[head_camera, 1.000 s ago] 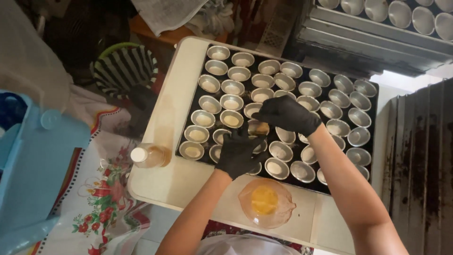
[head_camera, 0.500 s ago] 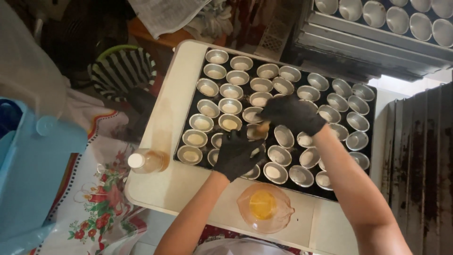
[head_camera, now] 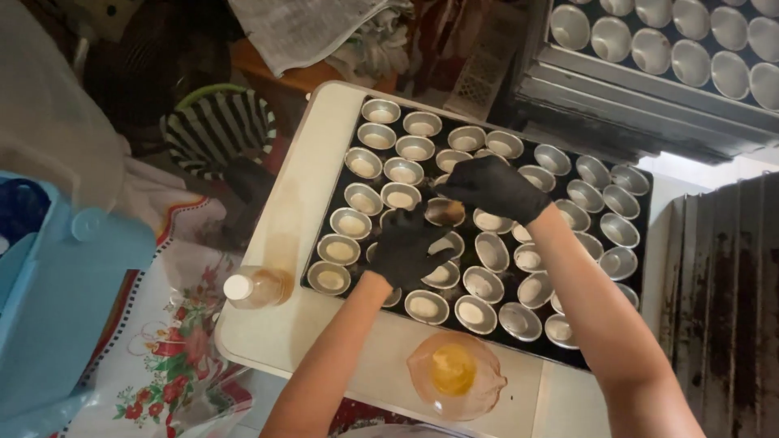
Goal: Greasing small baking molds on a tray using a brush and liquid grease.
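Head view, looking straight down: both hands in black gloves over a black baking tray point(head_camera: 324, 243) packed w/ rows of small metal tart moulds point(head_camera: 403, 171), most w/ pale dough pressed in the bottom. Left hand point(head_camera: 408, 246) sits near the tray's middle-front, fingers curled round one mould point(head_camera: 445, 212) which it holds tipped up off the tray; that mould looks browner inside than its neighbours. Right hand point(head_camera: 493, 187) is just behind and touching the same mould, fingertips bunched and pressed into its rim or inside; can't tell if it pinches anything else. So the held mould is between the 2 hands, above the tray's centre rows. Tray rests on a cream-white table top point(head_camera: 276, 324). At the tray's front-left corner, on the table, lies a small plastic bottle point(head_camera: 258, 287) w/ white cap and amber liquid. Front of the tray, near the table edge, a clear glass bowl point(head_camera: 456, 375) holding yellow stuff. Left of table: a light blue plastic tub point(head_camera: 57, 300), a floral cloth point(head_camera: 162, 357), a black-and-white striped item point(head_camera: 217, 130). Top right: another rack of empty moulds point(head_camera: 673, 40).
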